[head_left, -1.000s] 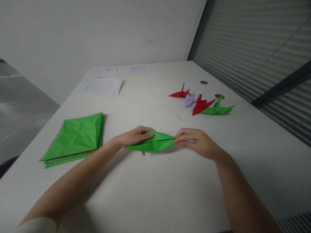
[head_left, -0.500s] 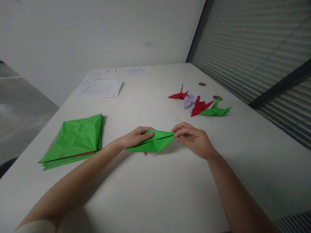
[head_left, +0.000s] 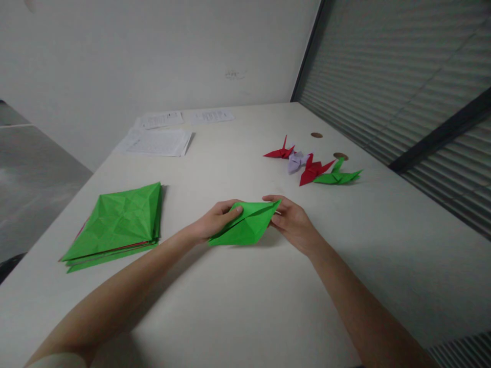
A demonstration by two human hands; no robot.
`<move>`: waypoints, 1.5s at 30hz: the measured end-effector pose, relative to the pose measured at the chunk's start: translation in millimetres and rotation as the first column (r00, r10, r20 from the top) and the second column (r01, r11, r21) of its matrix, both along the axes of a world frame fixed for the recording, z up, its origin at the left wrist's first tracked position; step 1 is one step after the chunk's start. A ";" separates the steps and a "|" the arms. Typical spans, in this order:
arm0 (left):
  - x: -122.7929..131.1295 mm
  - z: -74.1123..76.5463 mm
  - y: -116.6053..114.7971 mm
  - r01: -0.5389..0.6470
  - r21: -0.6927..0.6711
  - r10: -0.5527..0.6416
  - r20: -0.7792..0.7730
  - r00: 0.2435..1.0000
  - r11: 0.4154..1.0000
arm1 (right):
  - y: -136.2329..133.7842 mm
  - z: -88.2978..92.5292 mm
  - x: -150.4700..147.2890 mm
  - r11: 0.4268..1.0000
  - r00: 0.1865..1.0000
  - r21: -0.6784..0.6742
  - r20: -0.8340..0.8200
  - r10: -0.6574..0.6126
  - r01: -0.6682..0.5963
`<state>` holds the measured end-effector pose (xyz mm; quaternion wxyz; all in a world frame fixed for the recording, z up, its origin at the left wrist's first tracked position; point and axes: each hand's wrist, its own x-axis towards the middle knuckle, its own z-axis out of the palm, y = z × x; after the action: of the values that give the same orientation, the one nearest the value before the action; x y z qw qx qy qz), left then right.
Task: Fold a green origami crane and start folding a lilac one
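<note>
A green origami paper (head_left: pixel 249 227), folded into a long pointed shape with a slit along its middle, is held just above the table. My left hand (head_left: pixel 218 219) grips its left half, thumb on top and the other fingers underneath, mostly hidden. At the paper's right point is my right hand (head_left: pixel 293 222), its fingers curled around and behind the tip. The paper hides part of those fingertips.
On the left lies a stack of creased, mostly green paper (head_left: pixel 123 220). Folded cranes sit at the back right: a red one (head_left: pixel 282 152), a lilac one (head_left: pixel 296 162), another red one (head_left: pixel 312 171) and a green one (head_left: pixel 336 177). Printed sheets (head_left: pixel 157 142) lie at the back left.
My right hand has shifted left and behind the paper's right tip, which now points up more. The paper has tilted, showing more of its lower face. My left hand keeps its grip.
</note>
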<state>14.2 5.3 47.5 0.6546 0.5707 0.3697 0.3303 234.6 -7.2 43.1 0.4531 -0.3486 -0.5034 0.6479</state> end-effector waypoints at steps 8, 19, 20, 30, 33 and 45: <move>-0.8 -24.7 5.5 0.106 0.142 -0.069 -0.248 0.966 0.984 | 7.3 -2.6 18.5 0.974 0.963 0.194 0.261 0.066 -0.120; 8.1 -3.9 -21.1 0.390 0.735 0.346 -0.629 0.696 0.555 | 20.1 -26.0 19.9 0.998 0.924 0.022 0.378 -0.067 0.063; 9.6 -5.4 -22.3 0.425 0.737 0.362 -0.646 0.672 0.526 | 20.6 -27.8 19.5 0.997 0.928 0.013 0.363 -0.078 0.079; 2.1 -35.2 -5.2 0.364 0.797 0.280 -0.533 0.798 0.481 | 19.0 -28.9 5.4 0.975 0.947 0.076 0.231 -0.222 0.210; 3.0 -41.2 -4.8 0.154 0.824 0.307 -0.367 0.878 0.545 | 18.0 -25.2 1.4 0.950 0.939 0.126 0.161 -0.304 0.286; 5.6 -43.9 -7.2 0.410 0.735 0.274 -0.615 0.740 0.541 | 21.3 -49.2 6.2 0.906 0.751 0.346 0.523 -0.402 0.244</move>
<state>19.8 -1.9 3.6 0.1336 0.9038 0.3488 0.2089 240.9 14.1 -6.2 0.4235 -0.5511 -0.6284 0.3495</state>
